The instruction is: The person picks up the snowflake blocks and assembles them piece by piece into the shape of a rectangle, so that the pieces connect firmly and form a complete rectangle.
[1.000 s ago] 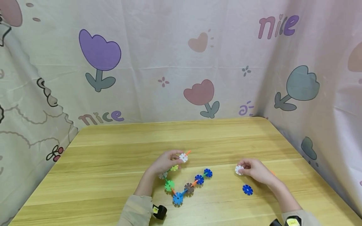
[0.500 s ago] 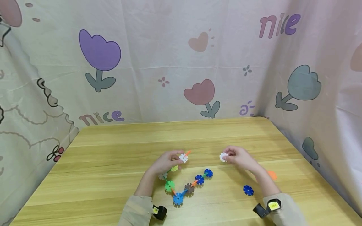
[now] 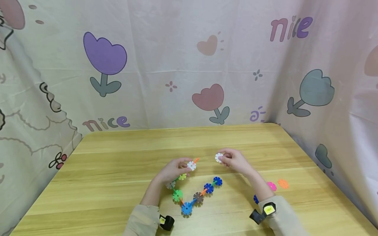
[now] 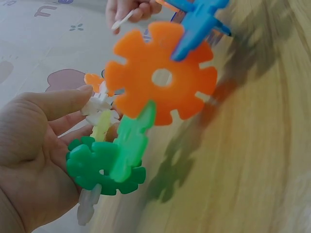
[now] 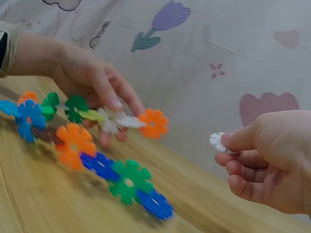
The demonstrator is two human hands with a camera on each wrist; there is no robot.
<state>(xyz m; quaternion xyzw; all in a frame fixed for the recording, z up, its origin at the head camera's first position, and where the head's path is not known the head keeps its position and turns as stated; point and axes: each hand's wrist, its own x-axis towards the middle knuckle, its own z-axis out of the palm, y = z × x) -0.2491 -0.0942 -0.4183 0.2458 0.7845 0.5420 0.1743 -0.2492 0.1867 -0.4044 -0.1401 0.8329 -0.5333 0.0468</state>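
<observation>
A chain of notched plastic snowflake discs (image 3: 186,208) bends in a V across the table, in green, blue, brown, orange and other colours. My left hand (image 3: 175,168) pinches a white disc (image 3: 191,166) at the chain's far left end. Beyond those fingers an orange disc (image 5: 153,124) forms the tip. Between thumb and fingers, my right hand (image 3: 237,161) holds a loose white disc (image 3: 219,157), a short gap to the right of that tip. The right wrist view shows this loose disc (image 5: 218,141) partly covered by the thumb.
Right of the right forearm lie a pink disc (image 3: 272,186) and an orange disc (image 3: 283,184). A blue disc (image 3: 255,198) is partly hidden by that wrist. The chain's other end is a dark blue disc (image 3: 217,181). Behind the wooden table (image 3: 133,144) hangs a printed curtain (image 3: 159,59).
My right hand has moved left and away from me with the loose white disc, closer to the left hand. Pink and orange discs have come into view behind it. The left hand stays put.
</observation>
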